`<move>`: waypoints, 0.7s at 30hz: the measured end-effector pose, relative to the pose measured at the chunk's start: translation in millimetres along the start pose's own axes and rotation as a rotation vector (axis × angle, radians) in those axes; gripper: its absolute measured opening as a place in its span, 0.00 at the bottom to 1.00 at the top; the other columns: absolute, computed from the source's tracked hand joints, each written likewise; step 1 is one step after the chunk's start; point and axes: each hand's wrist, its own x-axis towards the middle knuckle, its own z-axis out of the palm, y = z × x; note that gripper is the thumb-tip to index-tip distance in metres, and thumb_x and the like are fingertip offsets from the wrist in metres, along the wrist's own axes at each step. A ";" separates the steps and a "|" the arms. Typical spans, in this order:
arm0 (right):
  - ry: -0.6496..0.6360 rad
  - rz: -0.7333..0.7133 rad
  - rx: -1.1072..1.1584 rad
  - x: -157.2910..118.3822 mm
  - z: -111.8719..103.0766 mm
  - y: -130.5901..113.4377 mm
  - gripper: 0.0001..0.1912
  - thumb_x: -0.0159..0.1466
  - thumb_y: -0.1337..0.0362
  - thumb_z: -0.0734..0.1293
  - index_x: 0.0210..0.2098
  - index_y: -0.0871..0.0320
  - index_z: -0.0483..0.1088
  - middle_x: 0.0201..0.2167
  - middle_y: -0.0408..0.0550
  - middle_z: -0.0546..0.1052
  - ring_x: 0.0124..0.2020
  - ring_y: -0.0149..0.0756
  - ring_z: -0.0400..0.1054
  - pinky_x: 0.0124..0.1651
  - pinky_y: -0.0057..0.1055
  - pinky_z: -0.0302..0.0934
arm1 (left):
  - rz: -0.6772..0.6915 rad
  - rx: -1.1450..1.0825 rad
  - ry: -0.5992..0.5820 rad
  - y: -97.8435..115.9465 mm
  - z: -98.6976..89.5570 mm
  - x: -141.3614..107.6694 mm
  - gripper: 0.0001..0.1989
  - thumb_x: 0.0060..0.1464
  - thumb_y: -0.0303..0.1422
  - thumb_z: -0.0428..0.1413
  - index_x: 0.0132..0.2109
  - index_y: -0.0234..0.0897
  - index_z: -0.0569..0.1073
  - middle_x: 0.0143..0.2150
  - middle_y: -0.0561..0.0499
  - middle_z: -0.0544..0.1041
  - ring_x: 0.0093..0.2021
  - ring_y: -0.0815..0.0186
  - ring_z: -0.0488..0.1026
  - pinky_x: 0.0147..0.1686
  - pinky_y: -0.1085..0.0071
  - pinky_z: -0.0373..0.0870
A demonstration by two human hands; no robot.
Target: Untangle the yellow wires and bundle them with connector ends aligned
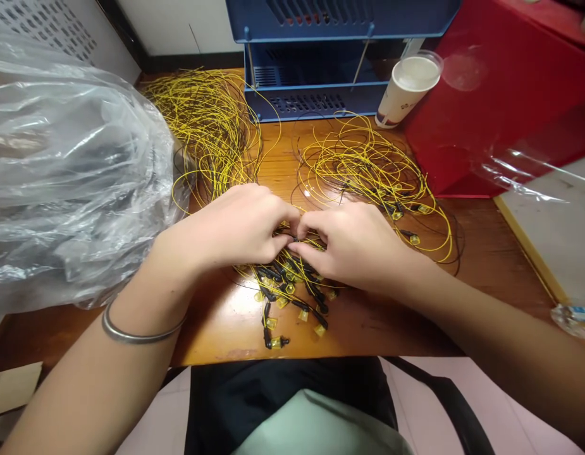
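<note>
My left hand (247, 224) and my right hand (351, 243) meet over the wooden table, fingertips pinched together and nearly touching. Between them shows a small dark piece (296, 239), mostly hidden by the fingers, so its kind is unclear. Beneath and in front of both hands lie several black plugs with yellow translucent caps (276, 342), attached to thin yellow and black wires. A large bundle of these wires (209, 120) stretches behind my left hand. Beyond my right hand rests a looser coil of wires (363, 161), with several capped plugs at its right side.
Crumpled clear plastic (74, 183) covers the left side. At the back stands a blue tiered rack (311, 101), with a paper cup (406, 91) at its right end. A red box-like object (501, 107) borders the right. The table's front edge (320, 357) lies close to my lap.
</note>
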 end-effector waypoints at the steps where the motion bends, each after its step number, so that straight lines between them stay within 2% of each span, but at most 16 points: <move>1: 0.002 0.002 0.019 1.0 0.1 0.7 0.07 0.61 0.59 0.68 0.32 0.53 0.78 0.21 0.44 0.76 0.23 0.36 0.65 0.29 0.33 0.44 | -0.005 0.003 -0.003 -0.2 0.0 0.3 0.11 0.52 0.28 0.53 0.34 0.43 0.80 0.23 0.53 0.75 0.20 0.69 0.62 0.25 0.70 0.53; 6: 0.039 -0.040 0.099 -4.4 5.2 10.2 0.06 0.61 0.61 0.69 0.34 0.53 0.78 0.19 0.41 0.72 0.21 0.32 0.61 0.29 0.31 0.45 | -0.057 -0.028 -0.042 -1.4 0.2 1.4 0.12 0.53 0.28 0.53 0.36 0.45 0.82 0.27 0.53 0.79 0.25 0.67 0.69 0.28 0.71 0.57; 12: -0.014 -0.086 0.051 -10.9 8.5 13.1 0.09 0.64 0.59 0.67 0.37 0.54 0.79 0.21 0.43 0.77 0.22 0.34 0.64 0.28 0.32 0.44 | -0.051 -0.036 -0.067 -1.0 3.0 1.9 0.13 0.53 0.28 0.54 0.38 0.47 0.83 0.30 0.53 0.81 0.27 0.66 0.72 0.30 0.71 0.58; 21: -0.054 -0.207 0.139 -13.5 7.3 15.0 0.12 0.64 0.64 0.64 0.31 0.55 0.79 0.23 0.42 0.79 0.22 0.31 0.67 0.28 0.32 0.45 | -0.035 -0.056 -0.075 -4.2 4.3 2.3 0.11 0.57 0.29 0.54 0.39 0.44 0.81 0.31 0.53 0.81 0.28 0.68 0.72 0.32 0.71 0.59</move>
